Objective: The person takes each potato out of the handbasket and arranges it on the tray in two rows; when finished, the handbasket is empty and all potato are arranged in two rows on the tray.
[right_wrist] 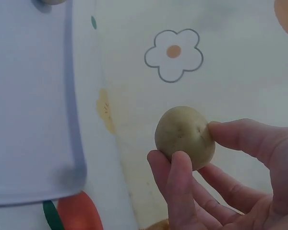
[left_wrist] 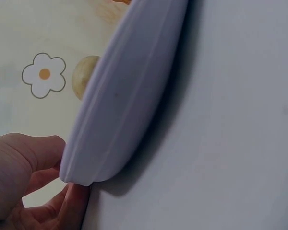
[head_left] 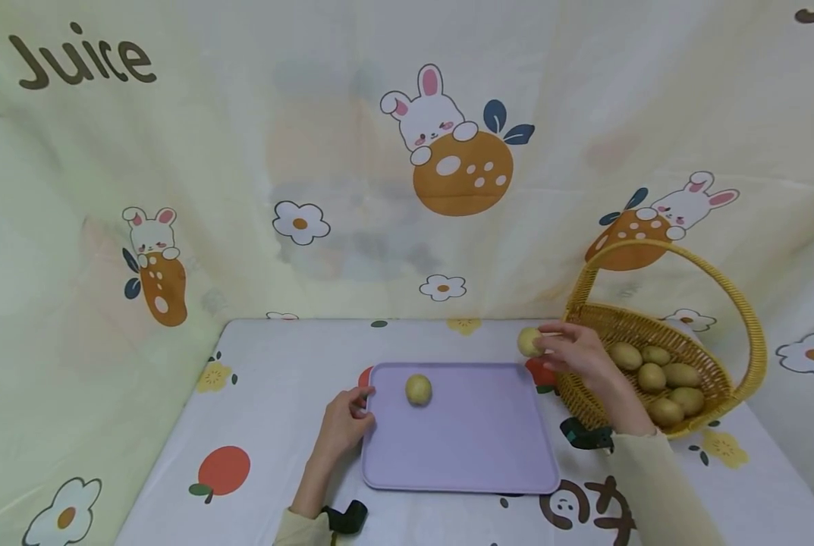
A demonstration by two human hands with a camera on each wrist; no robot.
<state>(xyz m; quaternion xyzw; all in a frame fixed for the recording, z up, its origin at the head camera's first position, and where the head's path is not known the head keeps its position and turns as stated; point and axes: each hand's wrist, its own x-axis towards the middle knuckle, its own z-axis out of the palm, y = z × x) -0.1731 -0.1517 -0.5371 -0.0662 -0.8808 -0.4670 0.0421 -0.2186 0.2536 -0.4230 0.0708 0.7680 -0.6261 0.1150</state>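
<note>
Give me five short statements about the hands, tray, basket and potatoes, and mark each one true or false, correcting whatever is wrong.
1. The right hand is holding a potato. True.
2. Three potatoes lie on the tray. False: a single potato lies on it.
3. The left hand is at the tray's left edge. True.
4. The basket stands to the left of the tray. False: it stands to the right.
5. The basket has more potatoes inside it. True.
</note>
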